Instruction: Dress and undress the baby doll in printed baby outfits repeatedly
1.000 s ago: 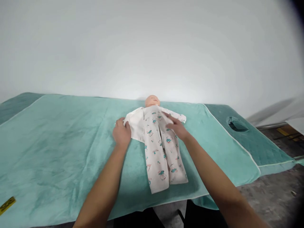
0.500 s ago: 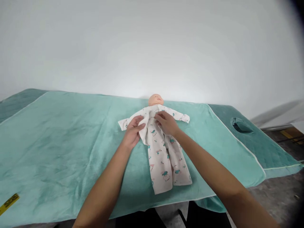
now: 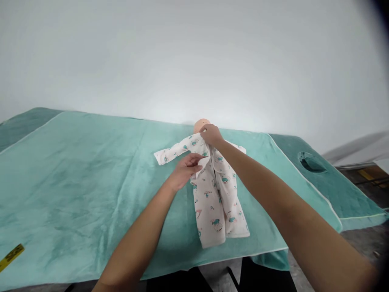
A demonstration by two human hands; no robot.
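A baby doll [image 3: 200, 125] lies on its back, dressed in a white patterned baby jacket [image 3: 182, 147] and matching pants [image 3: 209, 211]. My left hand [image 3: 186, 170] pinches the jacket's front flap at the chest, showing its plain white inner side. Up at the neckline, my right hand [image 3: 210, 134] is closed on the jacket's collar edge, just below the doll's head. My right forearm covers part of the doll's other sleeve. The doll's hands are hidden inside the sleeves.
A green plush cover [image 3: 75, 182] spreads over the table or bed against a white wall [image 3: 182, 56]. A face hole [image 3: 311, 162] opens at the right. A yellow strip [image 3: 11, 257] lies at the lower left.
The jacket flap, folded out to the left before, now lies across the chest toward the right. My right hand has moved up to the neckline; my left hand has moved right with the flap.
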